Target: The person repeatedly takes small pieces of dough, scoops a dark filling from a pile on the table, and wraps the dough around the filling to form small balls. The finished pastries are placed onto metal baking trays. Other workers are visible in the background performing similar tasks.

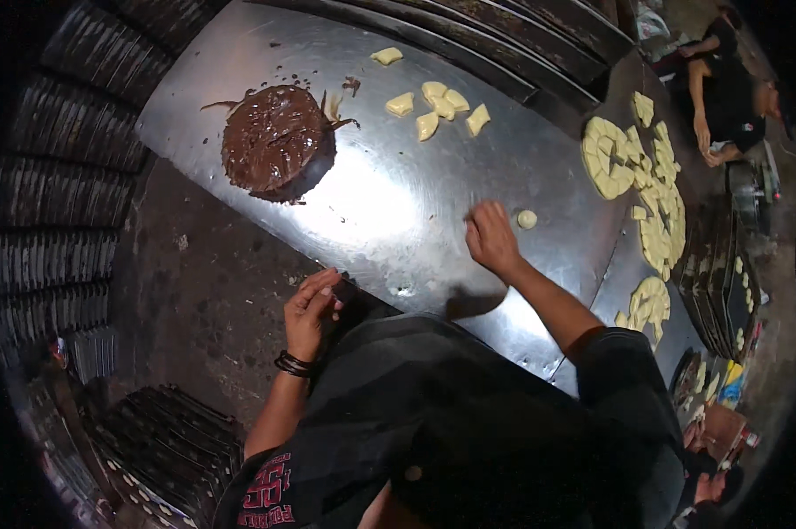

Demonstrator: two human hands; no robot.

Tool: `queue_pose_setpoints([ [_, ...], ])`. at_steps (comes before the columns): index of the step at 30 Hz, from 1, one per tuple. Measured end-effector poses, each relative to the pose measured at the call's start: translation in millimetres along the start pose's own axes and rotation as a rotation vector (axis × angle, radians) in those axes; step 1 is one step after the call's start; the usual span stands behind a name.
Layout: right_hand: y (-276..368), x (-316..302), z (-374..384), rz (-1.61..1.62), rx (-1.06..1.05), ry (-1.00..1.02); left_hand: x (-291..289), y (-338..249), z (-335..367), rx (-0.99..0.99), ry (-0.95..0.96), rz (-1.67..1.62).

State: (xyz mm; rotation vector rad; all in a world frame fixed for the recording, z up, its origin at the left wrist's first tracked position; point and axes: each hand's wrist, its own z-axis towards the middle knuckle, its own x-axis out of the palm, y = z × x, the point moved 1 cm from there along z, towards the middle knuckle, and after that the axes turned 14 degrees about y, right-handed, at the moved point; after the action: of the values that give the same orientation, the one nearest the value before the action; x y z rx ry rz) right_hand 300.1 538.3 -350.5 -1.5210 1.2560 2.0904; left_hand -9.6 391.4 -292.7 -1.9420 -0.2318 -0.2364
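My right hand (493, 238) is over the metal table with its fingers curled down and the palm hidden. Just right of it sits a small round dough ball (527, 219). Close to the table's near edge, my left hand (305, 304) has its fingertips drawn against the thumb; whatever may be between them is too small to make out. A glossy mound of chocolate-brown paste (273, 139) rests toward the far left of the table. Several flat pieces of pale yellow dough (427, 126) lie beyond my hands, some overlapping.
Larger portions of cut yellow dough (608, 157) cover the table's right end. Dark baking trays (521, 44) line the far side, and more trays (45, 238) are stacked at left. Another stack (720, 282) stands at right. A person in black (733, 97) sits at the far right.
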Motion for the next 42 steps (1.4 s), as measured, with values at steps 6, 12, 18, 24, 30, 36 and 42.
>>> queue_pose_setpoints([
  [6, 56, 23, -8, 0.081, 0.229, -0.075, -1, -15, 35, 0.054, 0.215, 0.100],
  [12, 17, -40, -47, 1.072, 0.819, 0.075, -20, -46, 70, 0.077, 0.364, 0.141],
  [18, -53, -89, -63, 0.939, 1.104, -0.419, -27, -60, 84, 0.019, 0.513, 0.224],
  [24, -56, -110, -34, 0.860, 1.189, 0.076, 1, -63, 80, 0.041, 0.463, 0.256],
  [30, -78, -106, 62, 0.403, 0.648, 0.085, 38, -38, 50, 0.025, 0.308, 0.213],
  [36, -90, -34, 153, -0.078, 0.367, -0.086, 56, -49, 21, 0.019, 0.140, 0.143],
  [42, -61, -25, 125, -0.010, 0.268, -0.185, 33, -38, 30, 0.057, 0.187, 0.124],
])
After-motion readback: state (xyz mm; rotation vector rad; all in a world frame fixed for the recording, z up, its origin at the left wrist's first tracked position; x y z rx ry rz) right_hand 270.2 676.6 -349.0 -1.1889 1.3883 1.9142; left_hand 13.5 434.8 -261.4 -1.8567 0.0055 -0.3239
